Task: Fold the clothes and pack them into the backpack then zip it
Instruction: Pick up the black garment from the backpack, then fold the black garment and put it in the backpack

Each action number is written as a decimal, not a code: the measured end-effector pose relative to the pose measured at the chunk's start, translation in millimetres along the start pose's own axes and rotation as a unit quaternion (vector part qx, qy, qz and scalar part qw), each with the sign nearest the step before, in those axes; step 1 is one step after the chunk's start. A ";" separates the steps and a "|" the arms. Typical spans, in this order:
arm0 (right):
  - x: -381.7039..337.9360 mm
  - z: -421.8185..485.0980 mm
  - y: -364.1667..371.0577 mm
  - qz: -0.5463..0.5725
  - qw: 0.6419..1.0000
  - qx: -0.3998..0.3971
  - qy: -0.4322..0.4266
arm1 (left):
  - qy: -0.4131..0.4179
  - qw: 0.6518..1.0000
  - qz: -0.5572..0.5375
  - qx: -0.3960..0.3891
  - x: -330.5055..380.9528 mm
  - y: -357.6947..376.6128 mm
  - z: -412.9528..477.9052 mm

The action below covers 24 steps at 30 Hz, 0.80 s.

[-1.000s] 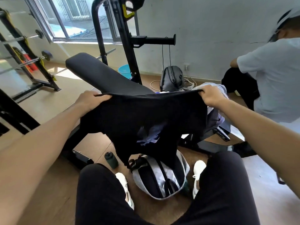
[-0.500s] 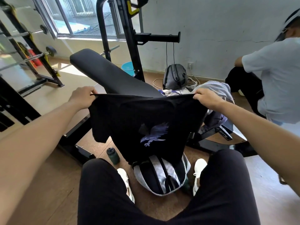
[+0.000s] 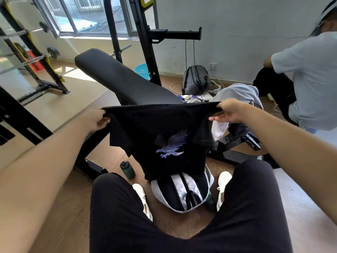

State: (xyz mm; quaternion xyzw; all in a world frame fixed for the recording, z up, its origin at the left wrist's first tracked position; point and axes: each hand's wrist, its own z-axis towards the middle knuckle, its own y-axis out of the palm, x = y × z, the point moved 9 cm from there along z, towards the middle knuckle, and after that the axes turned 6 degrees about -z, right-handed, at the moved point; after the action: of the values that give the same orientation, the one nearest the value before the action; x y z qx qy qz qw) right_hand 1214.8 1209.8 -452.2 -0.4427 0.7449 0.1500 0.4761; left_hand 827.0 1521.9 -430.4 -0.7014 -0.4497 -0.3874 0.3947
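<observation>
A black T-shirt [image 3: 164,128] with a purple eagle print hangs stretched between my hands in front of me. My left hand [image 3: 96,119] grips its left shoulder and my right hand [image 3: 228,111] pinches its right shoulder. Below the shirt, a grey and black backpack [image 3: 182,192] lies on the floor between my feet, its top hidden by the hanging shirt. More clothes, grey and white [image 3: 237,94], are heaped on the end of the black weight bench [image 3: 127,83] behind the shirt.
A dark green bottle [image 3: 127,169] stands on the floor left of the backpack. A second grey backpack [image 3: 196,80] leans at the wall by cables. Another person in a white shirt [image 3: 310,79] sits at the right. Rack frames and a blue bucket [image 3: 142,70] stand behind.
The shirt has been shaken out and now hangs flat with the eagle print facing me. Both hands have lowered a little and pulled the top edge taut.
</observation>
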 end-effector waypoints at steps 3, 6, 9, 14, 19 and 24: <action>2.8 5.6 13.0 0.198 0.979 -0.052 0.020 | -0.061 0.991 -0.116 -0.039 -13.1 16.8 4.7; 1.9 6.5 25.0 0.294 0.952 -0.080 0.017 | -0.083 0.968 -0.222 -0.084 -15.4 37.1 4.0; -6.2 4.7 28.4 0.285 0.953 -0.100 -0.027 | -0.085 0.948 -0.273 -0.139 -13.1 53.3 8.3; -20.1 7.7 14.6 -0.089 0.984 0.026 -0.151 | -0.012 0.954 -0.210 -0.215 2.5 68.3 8.1; -43.3 3.4 7.6 -0.281 0.922 0.119 -0.239 | 0.133 0.990 -0.022 -0.030 20.5 46.0 11.3; -62.1 -8.7 -4.6 -0.385 0.870 0.185 -0.247 | 0.159 0.986 0.031 0.047 38.2 29.3 -9.8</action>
State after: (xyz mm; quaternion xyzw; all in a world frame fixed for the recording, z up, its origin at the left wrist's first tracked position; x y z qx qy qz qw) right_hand 1223.0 1233.7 -394.6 -0.5467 0.3871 -0.0815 0.7380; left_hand 863.8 1517.1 -398.2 -0.6252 -0.3766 -0.4600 0.5057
